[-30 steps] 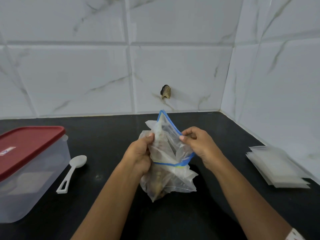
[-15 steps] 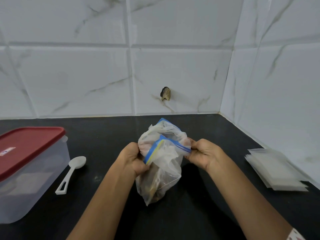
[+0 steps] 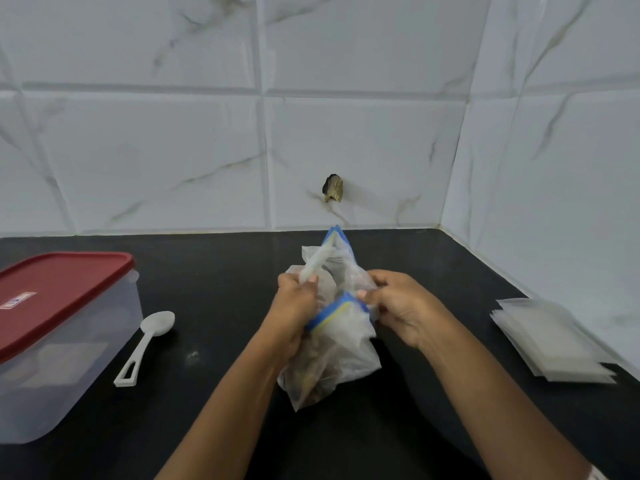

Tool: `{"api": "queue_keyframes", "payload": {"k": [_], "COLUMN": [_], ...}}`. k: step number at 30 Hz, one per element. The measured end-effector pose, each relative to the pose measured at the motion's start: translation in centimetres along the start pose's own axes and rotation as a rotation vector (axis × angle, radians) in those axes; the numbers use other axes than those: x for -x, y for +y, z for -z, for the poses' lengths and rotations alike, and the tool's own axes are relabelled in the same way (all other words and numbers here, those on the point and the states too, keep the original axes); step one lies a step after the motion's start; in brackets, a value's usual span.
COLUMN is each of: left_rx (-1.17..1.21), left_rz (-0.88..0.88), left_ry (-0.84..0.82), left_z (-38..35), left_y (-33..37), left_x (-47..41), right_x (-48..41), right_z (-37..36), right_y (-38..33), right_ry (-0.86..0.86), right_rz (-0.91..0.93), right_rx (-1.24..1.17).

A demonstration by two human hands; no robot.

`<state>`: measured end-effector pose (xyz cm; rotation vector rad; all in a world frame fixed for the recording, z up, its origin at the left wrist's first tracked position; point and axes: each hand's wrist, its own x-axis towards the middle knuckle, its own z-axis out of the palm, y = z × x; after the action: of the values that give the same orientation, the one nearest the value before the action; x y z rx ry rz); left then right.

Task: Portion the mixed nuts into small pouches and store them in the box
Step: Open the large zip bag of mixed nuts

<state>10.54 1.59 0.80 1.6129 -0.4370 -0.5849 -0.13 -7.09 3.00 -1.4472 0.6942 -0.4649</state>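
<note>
the bag of nuts (image 3: pixel 332 355) stands on the counter (image 3: pixel 221 271), its zip top pinched by the left hand (image 3: pixel 294 308) and right hand (image 3: pixel 403 306). nothing looks portioned yet: the pouches (image 3: pixel 550 341) lie stacked, the spoon (image 3: pixel 147 342) unused, the box (image 3: pixel 59 337) lidded.

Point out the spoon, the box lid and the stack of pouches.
spoon (image 3: pixel 158 323), head view, on its bowl.
box lid (image 3: pixel 65 289), head view, on the middle of the red top.
stack of pouches (image 3: pixel 550 341), head view, on the top pouch.
</note>
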Motion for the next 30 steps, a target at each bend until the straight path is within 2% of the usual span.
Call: {"api": "queue_keyframes", "payload": {"k": [4, 5, 7, 9, 11, 14, 17, 19, 22, 25, 28, 30], "left_rx": [-0.593, -0.712, -0.776, -0.522, -0.062, 0.481, 0.961, 1.174, 1.21, 1.014, 0.824, 0.634], "left_rz": [-0.386, -0.435, -0.428, -0.331, -0.168, 0.086, 0.262, 0.315, 0.37, 0.408, 0.394, 0.359], "left_ry": [0.221, 0.282, 0.351, 0.304, 0.219, 0.087, 0.029, -0.031, -0.239, -0.43, -0.412, -0.398], "left_z": [1.5, 1.9, 2.5, 2.7, 2.6, 2.5, 2.7, 3.0, 3.0, 2.5, 2.4, 2.4], "left_y": [0.2, 0.2, 0.4, 0.4, 0.6, 1.1, 1.7, 1.9, 1.9, 2.0, 2.3, 2.2], "left_x": [0.8, 0.9, 1.0, 1.0, 0.7, 0.3, -0.2, -0.3, 0.2, 1.5, 1.8, 1.5], "right_x": [-0.5, -0.6, -0.6, -0.4, 0.0, 0.4, 0.4, 0.5, 0.2, -0.4, -0.5, -0.2], "right_z": [0.5, 0.5, 0.5, 0.3, 0.3, 0.4, 0.1, -0.1, 0.1, 0.4, 0.5, 1.0], "right_y": [-0.3, -0.3, -0.3, -0.4, -0.5, -0.8, -1.1, -1.3, -1.5, -1.1, -0.9, -1.0], "right_ry": [-0.054, -0.049, -0.01, 0.009, 0.007, 0.033, 0.094, 0.136, 0.157, 0.2, 0.238, 0.242], "right_rz": [-0.075, -0.103, -0.165, -0.193, -0.208, -0.257, -0.215, -0.164, -0.115, -0.133, -0.141, -0.117], "right_rx": [-0.529, -0.624, -0.773, -0.827, -0.771, -0.706, -0.928, -1.074, -1.215, -1.244, -1.133, -0.916]}}
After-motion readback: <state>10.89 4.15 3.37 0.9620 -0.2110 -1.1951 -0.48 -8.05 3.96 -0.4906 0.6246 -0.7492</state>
